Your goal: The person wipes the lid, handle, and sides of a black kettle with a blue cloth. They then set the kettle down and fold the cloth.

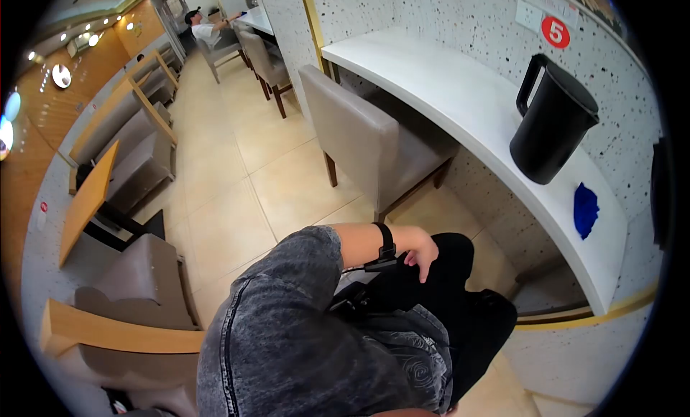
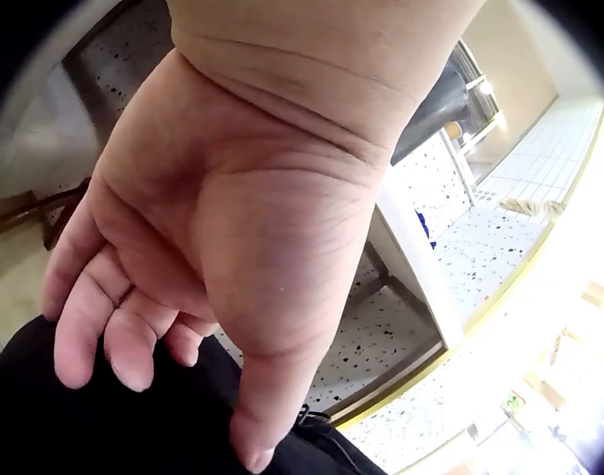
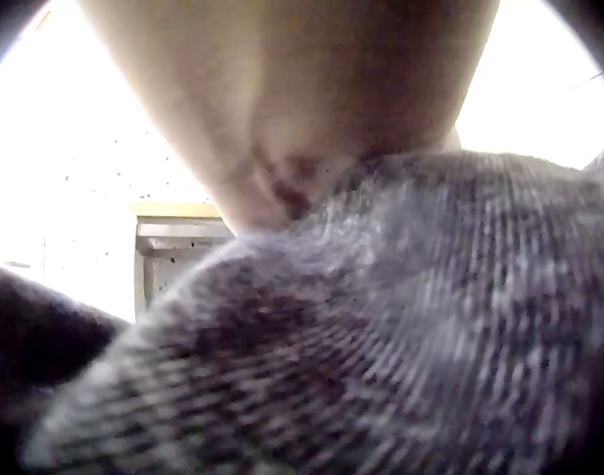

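My left hand (image 1: 424, 256) hangs loosely over the black trousers (image 1: 460, 262), a dark strap around its wrist. In the left wrist view the same hand's fingers (image 2: 131, 346) curl slightly, with nothing held between them and the thumb. Of my right hand (image 3: 292, 109), the right wrist view shows mostly the wrist side, close against grey ribbed fabric (image 3: 381, 327); that fabric hides its fingers. On the white counter (image 1: 431, 68) stands a black lidded jug (image 1: 550, 122) with a handle, and a crumpled blue cloth (image 1: 586, 211) lies beside it.
A grey chair (image 1: 352, 126) is tucked at the counter. Across the aisle are booth seats (image 1: 140, 158) and a wooden table (image 1: 88, 205). Far down the aisle a person (image 1: 207, 30) sits at another counter. A red number sign (image 1: 555, 33) is on the speckled wall.
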`<state>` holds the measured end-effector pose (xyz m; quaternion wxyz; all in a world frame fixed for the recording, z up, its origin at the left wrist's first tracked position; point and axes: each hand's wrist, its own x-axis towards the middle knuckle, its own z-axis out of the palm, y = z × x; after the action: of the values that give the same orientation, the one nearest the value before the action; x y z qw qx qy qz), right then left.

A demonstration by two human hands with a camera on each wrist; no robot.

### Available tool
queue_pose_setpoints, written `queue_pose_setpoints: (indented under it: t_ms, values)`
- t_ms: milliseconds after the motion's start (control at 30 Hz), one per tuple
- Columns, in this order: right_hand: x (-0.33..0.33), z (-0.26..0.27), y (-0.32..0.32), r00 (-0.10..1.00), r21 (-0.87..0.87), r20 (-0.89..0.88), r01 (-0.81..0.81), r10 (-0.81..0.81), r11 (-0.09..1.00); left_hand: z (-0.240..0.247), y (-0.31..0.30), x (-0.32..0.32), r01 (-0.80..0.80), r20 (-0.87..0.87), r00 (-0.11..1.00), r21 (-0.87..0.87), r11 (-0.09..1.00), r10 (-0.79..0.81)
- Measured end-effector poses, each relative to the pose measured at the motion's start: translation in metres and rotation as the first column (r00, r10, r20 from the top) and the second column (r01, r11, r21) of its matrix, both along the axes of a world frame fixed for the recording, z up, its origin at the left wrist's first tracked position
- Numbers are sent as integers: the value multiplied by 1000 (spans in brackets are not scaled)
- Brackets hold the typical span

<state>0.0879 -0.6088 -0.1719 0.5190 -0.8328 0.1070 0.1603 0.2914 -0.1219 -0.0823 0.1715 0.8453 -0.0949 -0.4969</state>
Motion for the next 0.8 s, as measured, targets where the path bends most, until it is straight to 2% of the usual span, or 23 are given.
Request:
queue_pose_setpoints:
  t_ms: [33, 100, 367, 567, 800]
  values:
    - [-2, -2, -2, 1000, -1, -4, -2, 2, 1000, -1, 0, 1, -1, -24, 1000, 4, 1000, 1]
    - [-8, -5, -7, 1000, 5, -11, -9, 9, 1000, -1, -4, 3, -132, -20, 991, -2, 991, 132]
    - [-9, -6, -2, 1000, 15, -16, -14, 14, 1000, 4, -33, 18, -70, 11, 998, 54, 996, 69]
    - [-10, -6, 4, 1000, 8, -25, -13, 13, 1000, 6, -32, 35, -27, -82, 996, 127, 992, 37]
    - [-21, -12, 4, 999, -9, -30, -40, 40, 999, 4, -24, 30, -95, -95, 989, 144, 985, 109]
